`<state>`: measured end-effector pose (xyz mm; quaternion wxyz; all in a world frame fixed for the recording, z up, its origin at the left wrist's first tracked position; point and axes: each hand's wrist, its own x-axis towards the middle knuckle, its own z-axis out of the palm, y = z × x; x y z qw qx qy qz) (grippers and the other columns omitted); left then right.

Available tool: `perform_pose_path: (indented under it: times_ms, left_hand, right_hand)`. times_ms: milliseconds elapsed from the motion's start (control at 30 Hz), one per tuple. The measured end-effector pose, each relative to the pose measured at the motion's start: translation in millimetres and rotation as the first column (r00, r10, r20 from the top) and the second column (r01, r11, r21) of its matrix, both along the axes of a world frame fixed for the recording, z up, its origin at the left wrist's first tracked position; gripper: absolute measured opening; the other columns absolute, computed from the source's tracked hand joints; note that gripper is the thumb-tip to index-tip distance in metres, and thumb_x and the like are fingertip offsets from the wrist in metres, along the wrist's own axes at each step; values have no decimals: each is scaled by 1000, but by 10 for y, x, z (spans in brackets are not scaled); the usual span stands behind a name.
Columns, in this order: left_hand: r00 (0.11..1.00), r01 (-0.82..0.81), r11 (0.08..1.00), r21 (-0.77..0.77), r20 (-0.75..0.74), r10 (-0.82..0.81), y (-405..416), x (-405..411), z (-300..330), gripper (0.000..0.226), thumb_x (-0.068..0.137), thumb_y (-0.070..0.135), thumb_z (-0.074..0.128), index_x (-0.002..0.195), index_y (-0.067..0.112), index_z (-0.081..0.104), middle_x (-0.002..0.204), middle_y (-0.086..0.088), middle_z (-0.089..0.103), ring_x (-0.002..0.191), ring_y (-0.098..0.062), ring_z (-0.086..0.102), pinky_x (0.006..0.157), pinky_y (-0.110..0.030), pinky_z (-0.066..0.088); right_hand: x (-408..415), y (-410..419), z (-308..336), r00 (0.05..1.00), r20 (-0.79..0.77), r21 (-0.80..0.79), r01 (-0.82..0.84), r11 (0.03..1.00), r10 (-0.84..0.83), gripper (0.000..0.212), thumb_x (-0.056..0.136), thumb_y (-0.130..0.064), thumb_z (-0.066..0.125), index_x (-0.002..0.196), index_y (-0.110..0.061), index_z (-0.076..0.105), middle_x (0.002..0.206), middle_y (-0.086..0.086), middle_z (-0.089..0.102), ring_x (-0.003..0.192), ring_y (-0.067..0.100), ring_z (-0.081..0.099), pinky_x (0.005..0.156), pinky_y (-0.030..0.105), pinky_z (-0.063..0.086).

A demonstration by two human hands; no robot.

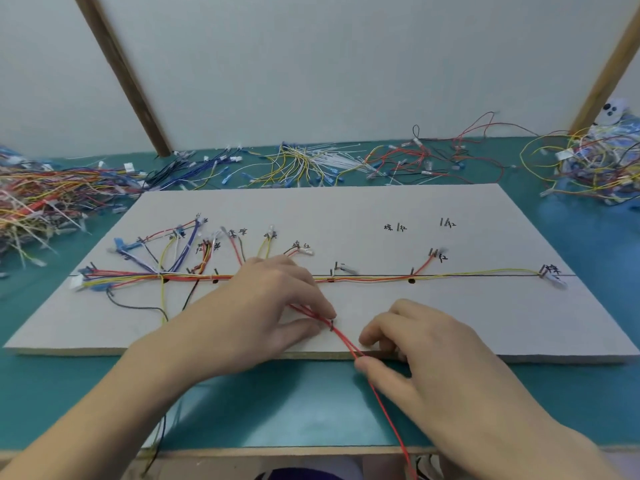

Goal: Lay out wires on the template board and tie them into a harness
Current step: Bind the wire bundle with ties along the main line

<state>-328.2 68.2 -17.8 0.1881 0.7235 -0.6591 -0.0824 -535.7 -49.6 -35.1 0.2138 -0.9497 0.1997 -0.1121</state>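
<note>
On the near edge of the template board (pixel 381 209), the left hand (pixel 263 306) lies palm down, thumb and forefinger pinching the red wires (pixel 341 336) at a peg. The right hand (pixel 426 355), fingers curled, pinches them just nearer.

Template board (pixel 450 317): matt, pale grey face, fibrous pressed-wood edge seen along the near side. Pegs (pixel 331 324): dark, metallic in look. Red wires (pixel 349 344): smooth plastic insulation, slight sheen. Surface (pixel 277 403): teal, matt, smooth covering, raw wood edge exposed at the front. Wall battens (pixel 121 74): brown wood, matt.
</note>
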Motion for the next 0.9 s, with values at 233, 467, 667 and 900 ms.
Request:
perform_pose_path:
  times_ms: [233,467,667,900]
  left_hand:
    - [999,-14,1000,-3,33,14,-16,67,-47,9,95,32,72,100,37,77,96,18,64,100,-7,52,91,-41,47]
    - [977,4,999,-37,215,4,0,32,-101,9,103,37,57,104,38,66,102,19,63,105,-10,54,89,-36,42]
    - [986,-24,997,-76,163,36,32,28,-135,9,105,34,53,103,35,62,98,22,62,102,-8,55,90,-32,40]
    - [990,-43,995,-86,129,54,5,51,-164,9,103,37,51,102,39,60,95,26,60,97,-1,54,89,-33,43]
  right_hand:
    - [47,91,41,996,-59,-27,67,997,-69,21,96,-57,51,103,-37,53,93,-16,53,95,3,47,86,26,43]
    - [179,216,64,983,-73,-6,170,985,-170,11,96,-45,50,100,-36,54,93,-15,54,94,5,50,80,28,45]
    - [205,103,42,970,-73,146,239,960,-230,12,87,-47,59,85,-36,63,83,-26,66,79,0,59,67,23,49]
    - [106,-93,81,982,-14,352,184,918,-191,14,92,-48,59,87,-38,66,56,-13,58,52,2,50,49,18,33]
